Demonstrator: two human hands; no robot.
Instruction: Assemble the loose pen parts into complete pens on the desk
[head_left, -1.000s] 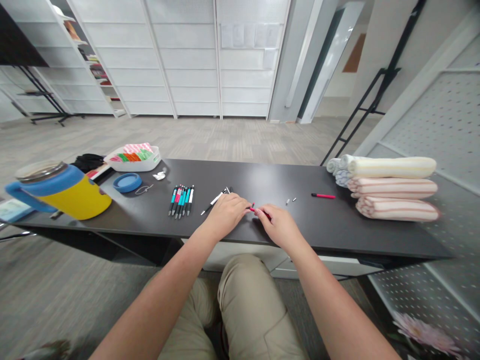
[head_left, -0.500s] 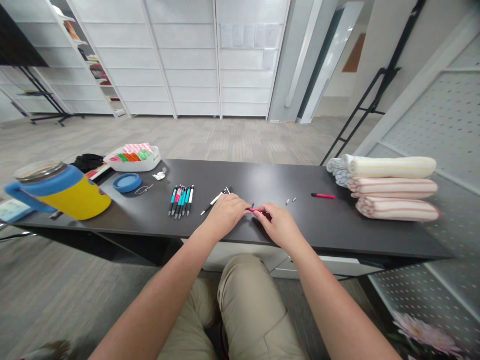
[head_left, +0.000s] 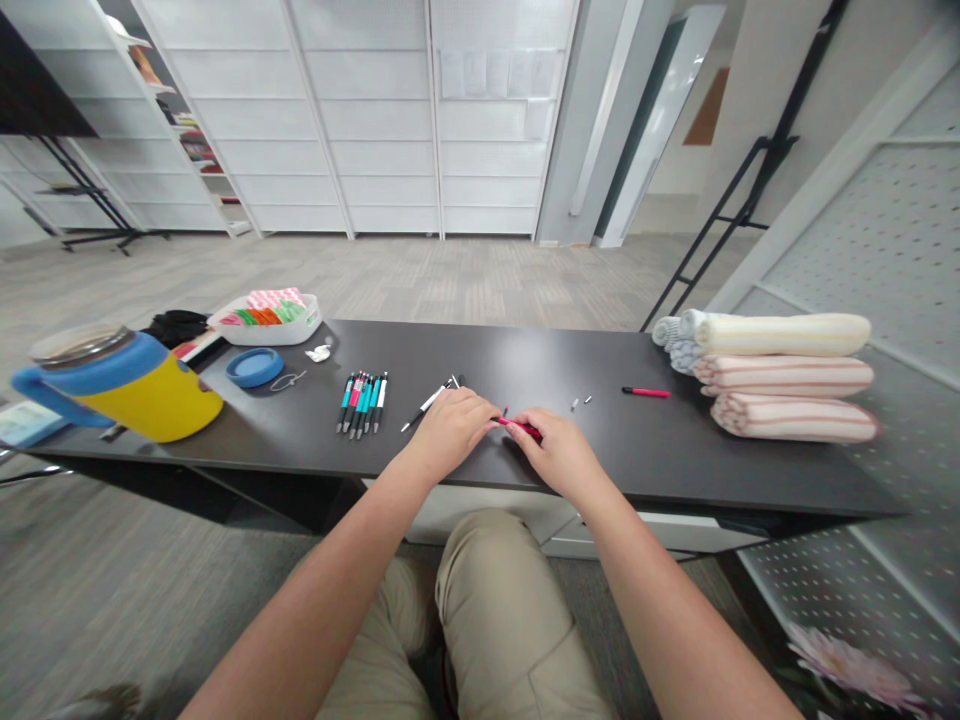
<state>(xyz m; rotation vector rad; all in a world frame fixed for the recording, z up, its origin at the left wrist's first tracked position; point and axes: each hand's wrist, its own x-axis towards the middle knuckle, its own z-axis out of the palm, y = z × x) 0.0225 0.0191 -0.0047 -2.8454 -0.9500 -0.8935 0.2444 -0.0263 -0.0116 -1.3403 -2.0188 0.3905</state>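
Above the front edge of the dark desk, my left hand (head_left: 454,428) and my right hand (head_left: 556,448) meet over a red pen (head_left: 529,431). The right fingers are closed around its body, while my left fingertips pinch its left end; parts of it are hidden by the fingers. A small dark piece sticks up between the hands. Beside my left hand lie a white-and-black pen (head_left: 426,405) and other pens partly covered by the hand. Two tiny pen parts (head_left: 575,404) rest to the right, and a red pen barrel (head_left: 646,392) farther right.
Several pens (head_left: 363,402) lie in a row on the desk (head_left: 517,350). Leftward are a yellow-and-blue jug (head_left: 161,390), a blue lid (head_left: 255,367), a crumpled tissue (head_left: 319,353) and a white basket (head_left: 306,322) of packets. Rolled towels (head_left: 787,375) are stacked at right.
The red pen has shifted slightly in my right fingers, and more of its red body shows. My hands stay in nearly the same place; the other desk items have not moved.
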